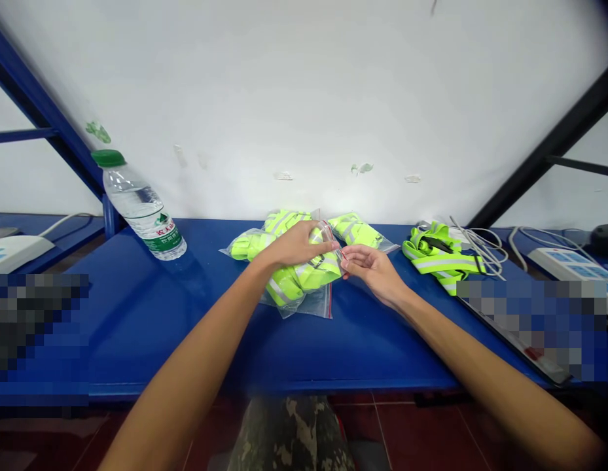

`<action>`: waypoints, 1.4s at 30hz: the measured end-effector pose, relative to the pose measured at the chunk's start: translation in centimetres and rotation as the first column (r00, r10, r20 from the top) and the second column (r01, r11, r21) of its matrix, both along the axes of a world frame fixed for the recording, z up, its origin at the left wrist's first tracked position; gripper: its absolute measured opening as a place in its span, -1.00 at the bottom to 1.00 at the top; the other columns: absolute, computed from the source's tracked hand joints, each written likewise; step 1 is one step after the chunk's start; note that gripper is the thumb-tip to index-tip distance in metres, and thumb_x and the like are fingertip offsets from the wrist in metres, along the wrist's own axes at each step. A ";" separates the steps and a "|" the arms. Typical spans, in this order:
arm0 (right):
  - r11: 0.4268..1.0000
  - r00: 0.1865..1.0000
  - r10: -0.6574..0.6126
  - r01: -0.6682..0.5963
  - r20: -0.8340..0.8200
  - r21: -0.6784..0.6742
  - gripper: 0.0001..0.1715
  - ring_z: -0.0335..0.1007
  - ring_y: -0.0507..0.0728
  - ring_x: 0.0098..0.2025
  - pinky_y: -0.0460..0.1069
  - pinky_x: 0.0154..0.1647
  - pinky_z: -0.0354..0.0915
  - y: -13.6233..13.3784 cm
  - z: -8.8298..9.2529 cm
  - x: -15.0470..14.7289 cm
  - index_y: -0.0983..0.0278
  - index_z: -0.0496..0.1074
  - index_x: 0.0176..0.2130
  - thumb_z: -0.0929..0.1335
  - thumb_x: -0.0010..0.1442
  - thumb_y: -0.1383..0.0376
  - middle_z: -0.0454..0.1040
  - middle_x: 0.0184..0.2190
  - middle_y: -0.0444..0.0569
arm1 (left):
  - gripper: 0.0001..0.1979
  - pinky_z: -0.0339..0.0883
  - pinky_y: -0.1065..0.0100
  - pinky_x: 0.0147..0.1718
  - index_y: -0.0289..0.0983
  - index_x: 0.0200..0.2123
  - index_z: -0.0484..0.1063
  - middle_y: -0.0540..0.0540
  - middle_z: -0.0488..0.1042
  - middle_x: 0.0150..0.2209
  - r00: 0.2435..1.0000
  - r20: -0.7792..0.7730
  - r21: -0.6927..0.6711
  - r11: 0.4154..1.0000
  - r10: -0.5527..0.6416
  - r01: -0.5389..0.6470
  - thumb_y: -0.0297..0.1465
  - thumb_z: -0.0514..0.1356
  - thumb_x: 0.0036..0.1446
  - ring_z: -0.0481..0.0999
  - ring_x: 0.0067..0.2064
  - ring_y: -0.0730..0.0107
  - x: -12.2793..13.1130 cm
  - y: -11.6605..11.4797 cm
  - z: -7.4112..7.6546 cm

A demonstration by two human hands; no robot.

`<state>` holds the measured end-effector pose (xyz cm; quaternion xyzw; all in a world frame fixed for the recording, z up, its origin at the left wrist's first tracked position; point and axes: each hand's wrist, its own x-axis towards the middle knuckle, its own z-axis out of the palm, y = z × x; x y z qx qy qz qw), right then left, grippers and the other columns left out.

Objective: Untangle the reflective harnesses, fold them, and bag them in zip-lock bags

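Both hands are on a clear zip-lock bag (311, 273) that contains a folded yellow-green reflective strap. My left hand (300, 243) lies over the bag's top, thumb and fingers closed on the end with the red zip line. At that same red-edged end, my right hand (365, 267) pinches the lower corner between thumb and fingers. Other bagged reflective straps (252, 245) lie under and behind the left hand. One more bagged strap (355, 230) rests behind the right hand, by the wall. A loose reflective strap (444, 258) with a black buckle lies farther right.
A large water bottle (149, 212) with a green cap stands at the left on the blue table (186, 340). White cables (485, 248) and a power strip (569, 265) are at the right. Blurred-out items sit at both sides. The white wall (304, 98) closes off the back.
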<state>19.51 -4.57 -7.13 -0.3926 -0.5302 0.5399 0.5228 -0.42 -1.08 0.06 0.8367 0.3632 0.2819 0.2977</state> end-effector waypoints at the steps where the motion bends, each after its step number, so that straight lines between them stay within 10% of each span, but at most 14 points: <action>1: 1.000 1.000 0.006 -0.006 0.000 0.001 -0.49 0.41 0.01 -0.47 -0.03 -0.39 0.42 0.0 0.1 0.0 0.27 0.45 -0.28 0.60 -0.19 0.13 0.47 -0.49 -0.18 | -0.73 0.34 0.32 -0.24 -0.23 -0.25 0.55 -0.08 0.58 -0.23 0.999 0.013 -0.041 0.998 -0.046 0.046 -0.17 0.24 0.12 0.51 -0.24 0.30 -0.1 0.1 0.2; 13: 0.985 0.992 -0.075 0.058 0.098 0.161 -0.48 0.46 0.03 -0.46 -0.01 -0.30 0.42 0.3 0.1 0.3 0.26 0.42 -0.22 0.58 -0.13 0.13 0.44 -0.55 -0.22 | -0.75 0.29 0.36 -0.42 -0.31 -0.26 0.49 -0.05 0.51 -0.37 0.969 0.155 -0.131 0.976 0.194 -0.174 -0.48 0.28 -0.12 0.45 -0.40 0.38 1.2 0.0 0.1; 42: 0.962 0.981 -0.144 0.108 0.128 0.252 -0.45 0.44 0.03 -0.41 -0.03 -0.32 0.37 -0.5 0.6 0.1 0.22 0.33 -0.21 0.56 -0.12 0.11 0.48 -0.47 -0.17 | -0.62 0.35 0.24 -0.22 -0.26 -0.06 0.34 -0.07 0.52 -0.21 0.998 0.019 0.047 0.997 0.052 -0.053 -0.42 0.21 -0.01 0.51 -0.20 0.24 2.4 -1.8 -0.8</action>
